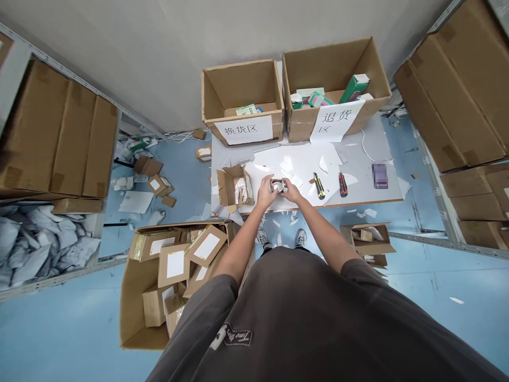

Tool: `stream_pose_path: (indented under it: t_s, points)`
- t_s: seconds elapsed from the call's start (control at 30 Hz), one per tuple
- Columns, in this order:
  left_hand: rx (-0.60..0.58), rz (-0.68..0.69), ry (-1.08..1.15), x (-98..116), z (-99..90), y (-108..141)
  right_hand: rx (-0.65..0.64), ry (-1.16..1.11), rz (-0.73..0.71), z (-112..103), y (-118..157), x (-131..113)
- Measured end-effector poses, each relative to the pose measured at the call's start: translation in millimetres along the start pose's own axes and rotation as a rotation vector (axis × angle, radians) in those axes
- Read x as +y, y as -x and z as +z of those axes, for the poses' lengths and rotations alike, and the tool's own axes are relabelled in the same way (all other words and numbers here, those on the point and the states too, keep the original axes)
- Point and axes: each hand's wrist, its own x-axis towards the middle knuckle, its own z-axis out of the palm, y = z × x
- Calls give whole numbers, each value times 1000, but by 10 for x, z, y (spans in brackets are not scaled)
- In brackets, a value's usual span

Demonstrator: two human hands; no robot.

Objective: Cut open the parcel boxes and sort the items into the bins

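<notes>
Both hands meet over the front edge of the white table [369, 187]. My left hand [266, 192] and my right hand [292, 191] close around a small object with a pale round end [279, 186]; its kind is too small to make out, and fingers cover its sides. To the left of my hands stands an opened small cardboard box [226, 187] with whitish and pinkish contents. Right of them lie a yellow-and-black utility knife [318, 185] and a red-and-black utility knife [342, 184]. Torn white paper scraps [287, 165] are scattered just beyond the hands.
Two large cardboard boxes with paper signs, the left one [210, 114] and the right one [300, 124], line the table's back. A big carton [131, 302] of small parcels is at my left. Shelves hold cartons [51, 132] on both sides. A purple pixelated item [380, 176] lies far right.
</notes>
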Motion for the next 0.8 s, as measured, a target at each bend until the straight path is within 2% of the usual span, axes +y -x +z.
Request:
stream_pose_path:
  t_s: [0.1, 0.27, 0.43, 0.5, 0.6, 0.63, 0.7, 0.8]
  points:
    - [54, -65, -54, -56, -64, -29, -13, 8, 12, 10, 0, -21]
    - [-25, -101, -99, -131, -24, -114, -19, 17, 1, 49, 5, -30]
    - [-71, -104, -28, -141, -30, -79, 9, 28, -29, 79, -11, -4]
    - [-7, -118, -8, -144, -62, -66, 23, 38, -20, 79, -13, 9]
    - [105, -277, 14, -169, -81, -135, 50, 64, 18, 71, 1, 23]
    - [87, -346, 41, -182, -74, -183, 59, 77, 32, 68, 11, 25]
    - [-21, -450, 128, -202, -41, -299, 67, 103, 53, 63, 36, 25]
    - [-142, -475, 272, -209, 8, -447, 52, 105, 60, 61, 69, 19]
